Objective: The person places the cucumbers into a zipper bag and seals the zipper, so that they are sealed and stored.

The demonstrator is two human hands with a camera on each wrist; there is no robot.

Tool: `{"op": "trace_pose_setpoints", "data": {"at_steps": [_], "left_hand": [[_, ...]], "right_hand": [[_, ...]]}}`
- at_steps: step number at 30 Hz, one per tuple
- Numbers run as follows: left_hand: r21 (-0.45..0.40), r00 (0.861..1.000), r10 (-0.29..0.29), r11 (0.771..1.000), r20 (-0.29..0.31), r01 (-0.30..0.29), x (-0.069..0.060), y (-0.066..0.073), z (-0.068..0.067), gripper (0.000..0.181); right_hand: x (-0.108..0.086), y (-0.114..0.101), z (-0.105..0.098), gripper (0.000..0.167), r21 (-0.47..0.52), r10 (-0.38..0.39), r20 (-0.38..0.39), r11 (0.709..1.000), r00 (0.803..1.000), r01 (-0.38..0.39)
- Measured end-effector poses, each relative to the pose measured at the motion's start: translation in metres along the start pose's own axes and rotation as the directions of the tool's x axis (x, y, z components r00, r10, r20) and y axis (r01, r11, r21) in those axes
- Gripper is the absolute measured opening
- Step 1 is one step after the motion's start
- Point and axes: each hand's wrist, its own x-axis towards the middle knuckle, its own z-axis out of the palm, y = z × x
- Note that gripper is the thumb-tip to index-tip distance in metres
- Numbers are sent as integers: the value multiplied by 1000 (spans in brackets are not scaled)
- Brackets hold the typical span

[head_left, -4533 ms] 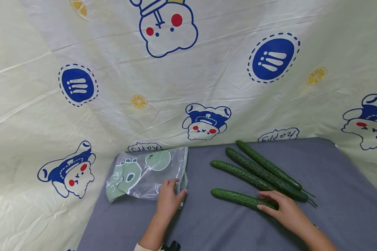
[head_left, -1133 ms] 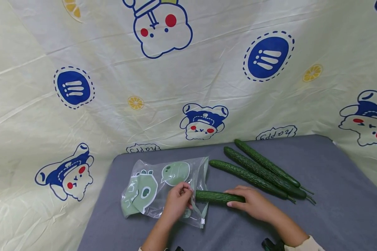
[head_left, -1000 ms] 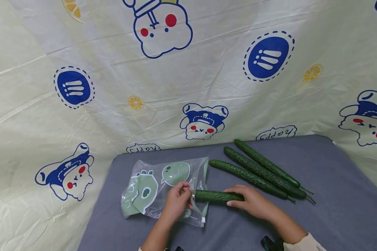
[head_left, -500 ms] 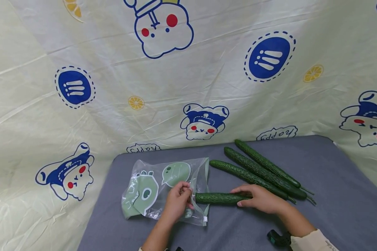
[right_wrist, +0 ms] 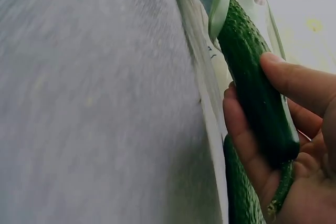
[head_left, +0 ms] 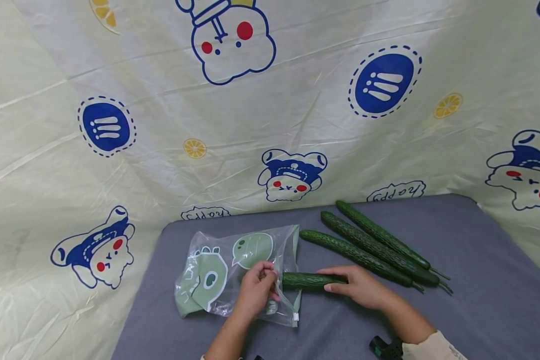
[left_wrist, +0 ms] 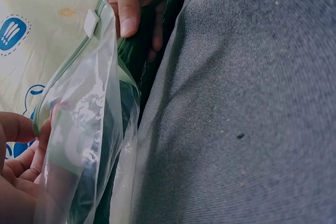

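Being gripped near its stem end by the right hand [head_left: 362, 290], one cucumber [head_left: 303, 280] is held partly inside the clear bag [head_left: 227, 270], whose rim is pinched by the left hand [head_left: 256, 286]. Firm, stiff handling can be expected, best grasped around the thick body; far right, three cucumbers [head_left: 380, 248] are laid on grey cloth [head_left: 468, 260].
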Motion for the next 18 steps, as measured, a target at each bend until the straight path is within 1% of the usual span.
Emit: {"op": "trace_pose_setpoints", "data": {"at_steps": [7,12,18], "left_hand": [[-5,1000,-1,1000,3,1,0,0,2,20],[-37,1000,-9,999,9,9,0,-1,4,19],[-80,1000,-7,997,2,7,1,-1,6,18]], "right_hand": [[13,-4,13,44,34,-14,-2,999,1000,14],[18,-7,20,44,43,-24,2,999,1000,24],[19,-10,20,45,154,-25,30,988,999,20]]}}
